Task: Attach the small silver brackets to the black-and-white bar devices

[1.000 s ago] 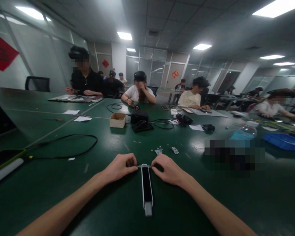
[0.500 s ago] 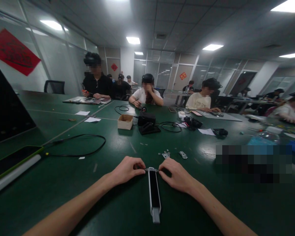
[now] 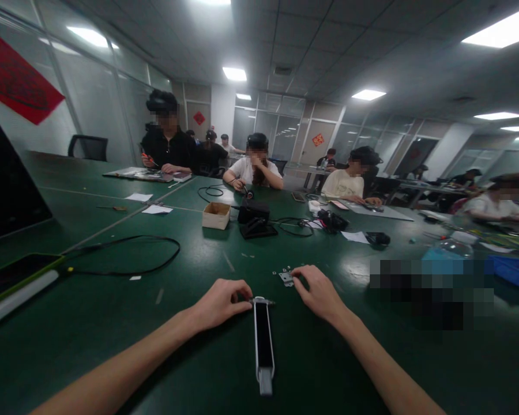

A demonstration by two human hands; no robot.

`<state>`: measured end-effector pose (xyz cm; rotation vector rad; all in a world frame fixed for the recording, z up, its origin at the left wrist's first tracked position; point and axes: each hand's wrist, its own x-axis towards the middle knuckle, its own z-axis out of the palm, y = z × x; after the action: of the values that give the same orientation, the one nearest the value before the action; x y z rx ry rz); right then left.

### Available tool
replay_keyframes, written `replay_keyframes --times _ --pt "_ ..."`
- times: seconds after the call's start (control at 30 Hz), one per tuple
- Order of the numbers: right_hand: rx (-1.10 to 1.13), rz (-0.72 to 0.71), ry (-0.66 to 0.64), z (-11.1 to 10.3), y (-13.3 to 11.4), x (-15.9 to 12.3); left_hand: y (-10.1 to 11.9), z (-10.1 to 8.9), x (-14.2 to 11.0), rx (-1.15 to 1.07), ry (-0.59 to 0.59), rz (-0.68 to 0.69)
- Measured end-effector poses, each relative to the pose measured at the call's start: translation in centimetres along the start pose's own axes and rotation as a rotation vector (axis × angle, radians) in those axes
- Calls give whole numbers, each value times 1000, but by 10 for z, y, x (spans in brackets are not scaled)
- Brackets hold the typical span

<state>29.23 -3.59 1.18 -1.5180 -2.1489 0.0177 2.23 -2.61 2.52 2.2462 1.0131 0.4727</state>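
A long narrow device (image 3: pixel 263 334) with a black top, a pale frame and a silver tab at its near end lies lengthwise in front of me. Across its far end runs a thin metal crosspiece (image 3: pixel 266 301). My left hand (image 3: pixel 225 302) pinches the left end of this crosspiece between thumb and fingers. Farther off, a small metal plate (image 3: pixel 286 278) with holes lies among several tiny loose parts. At the plate's right edge, my right hand (image 3: pixel 318 291) has thumb and index curled together; whatever is between the tips is hidden.
A small open box (image 3: pixel 217 216) and a black stand-like device (image 3: pixel 255 219) sit ahead, with cables beside them. On the left are a looped black cable (image 3: pixel 173 262), a green-edged phone (image 3: pixel 19 279) and a dark screen (image 3: pixel 8 178). Several people work around the green table.
My right hand has let go of the crosspiece's right end and moved forward to the metal plate, covering the second metal piece. My left hand stays at the crosspiece. The view has shifted slightly.
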Motion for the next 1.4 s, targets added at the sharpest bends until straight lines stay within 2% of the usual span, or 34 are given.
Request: replay_keyframes --times 0.1,0.23,0.6,0.8,1.03,1.4 --pt "-32 71 -28 6 21 5 -2 1 -1 18 6 22" --pt "-61 56 -96 15 32 10 -8 4 0 28 16 32" --pt "-117 49 -106 13 35 15 -6 3 1 45 10 27" --pt "-126 79 -203 18 36 21 -2 3 1 44 21 32" --pt "-184 92 -224 18 37 23 1 3 1 25 30 6" --pt "-283 204 -337 1 27 24 3 0 0 11 20 -16"
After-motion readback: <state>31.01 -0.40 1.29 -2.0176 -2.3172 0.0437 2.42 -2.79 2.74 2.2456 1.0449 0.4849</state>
